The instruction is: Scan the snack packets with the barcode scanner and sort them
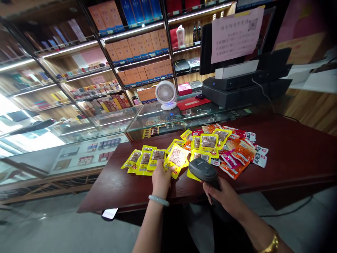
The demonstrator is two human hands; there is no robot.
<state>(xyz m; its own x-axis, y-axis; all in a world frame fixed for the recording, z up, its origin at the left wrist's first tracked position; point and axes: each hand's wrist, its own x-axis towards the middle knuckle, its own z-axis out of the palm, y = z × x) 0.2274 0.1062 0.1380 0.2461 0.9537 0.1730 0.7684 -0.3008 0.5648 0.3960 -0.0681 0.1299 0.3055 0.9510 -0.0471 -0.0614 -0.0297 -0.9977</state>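
Scanner [203, 170], dark and hand-held, sits in the right hand [225, 195], whose fingers close round its handle; its head hangs above the lower edge of the middle heap of yellow packets [209, 141]. A gold bracelet [273, 243] circles that wrist. The left hand [161, 178] reaches flat across the reddish-brown table [116, 188], its thumb against a brightly lit packet [178, 156] and its forefinger by the row of packets [144, 162] on the left. From where I stand the fingertips are partly hidden, so I can't tell whether they pinch the lit one or merely rest on it. A pale bangle [158, 200] rings this wrist. The lit packet lies between that row and the middle heap, and orange and magenta packets [238, 156] spread to the right. Behind the table, a white round fan [165, 92] stands on a glass counter [147, 117], with a pink paper sign [235, 37] on the monitor to its right.
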